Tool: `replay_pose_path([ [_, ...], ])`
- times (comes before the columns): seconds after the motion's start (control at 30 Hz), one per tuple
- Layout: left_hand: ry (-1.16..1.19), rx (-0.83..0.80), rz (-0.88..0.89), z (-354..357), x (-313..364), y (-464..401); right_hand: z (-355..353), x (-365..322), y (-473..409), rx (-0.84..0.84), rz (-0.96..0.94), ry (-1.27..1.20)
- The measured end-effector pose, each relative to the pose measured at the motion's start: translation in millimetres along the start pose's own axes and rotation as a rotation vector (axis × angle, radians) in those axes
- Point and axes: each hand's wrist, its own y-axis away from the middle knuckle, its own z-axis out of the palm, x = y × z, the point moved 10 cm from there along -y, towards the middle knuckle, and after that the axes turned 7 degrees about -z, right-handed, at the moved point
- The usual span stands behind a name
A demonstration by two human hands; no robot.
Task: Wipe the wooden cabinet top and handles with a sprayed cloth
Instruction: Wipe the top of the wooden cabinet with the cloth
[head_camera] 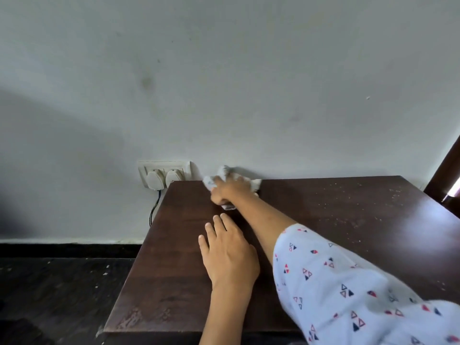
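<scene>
Starting at the left, a dark speckled floor (57, 290) meets a pale grey wall (224, 70), where a cream wall socket plate (164, 174) carries two rounded off-white plugs (154, 180), a thin dark cable (154, 207) hanging from them. Just right of the socket begins the dark brown wooden cabinet top (174, 257), its rear edge against the wall. The left hand (227, 255) lies flat on the wood with palm down and fingers spread out straight, gripping nothing. Beyond it, at the cabinet's back edge, the right hand (230, 190) is closed around a crumpled white cloth (221, 174), pressing it against the wood where top and wall meet; bits of cloth stick out on both sides of the fist. The right arm wears a white sleeve printed with small triangles (348, 287). Farther right the wood shows pale dusty specks (361, 202). A dark wooden frame (445, 170) stands at the far right edge.
</scene>
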Motion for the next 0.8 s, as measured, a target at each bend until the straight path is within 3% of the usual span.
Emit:
replay_pose_path([
  [0.1, 0.007, 0.016, -0.031, -1, -4, 0, 17, -34, 8, -0.051, -0.264, 0.037],
  [0.2, 0.026, 0.0, -0.021, -1, -3, 1, 21, -16, 36, -0.036, -0.408, 0.024],
  [0.27, 0.082, 0.038, 0.008, -6, 3, 2, 23, 28, 46, -0.009, -0.334, 0.032],
  [0.4, 0.127, 0.111, 0.063, -11, 15, 4, 19, 123, 33, -0.005, 0.014, 0.055],
  [0.5, 0.193, 0.161, 0.124, -13, 29, 9, 10, 110, 39, 0.086, -0.09, 0.118],
  [0.57, 0.234, 0.203, 0.162, -17, 36, 13, 23, 91, 73, 0.021, -0.272, 0.093],
  [0.63, 0.266, 0.219, 0.186, -18, 40, 15, 34, 96, 106, -0.028, -0.339, 0.082],
  [0.7, 0.281, 0.228, 0.188, -17, 40, 14, 35, 124, 112, -0.035, -0.267, 0.102],
  [0.8, 0.279, 0.231, 0.187, -13, 42, 12, 28, 167, 87, -0.006, -0.01, 0.063],
])
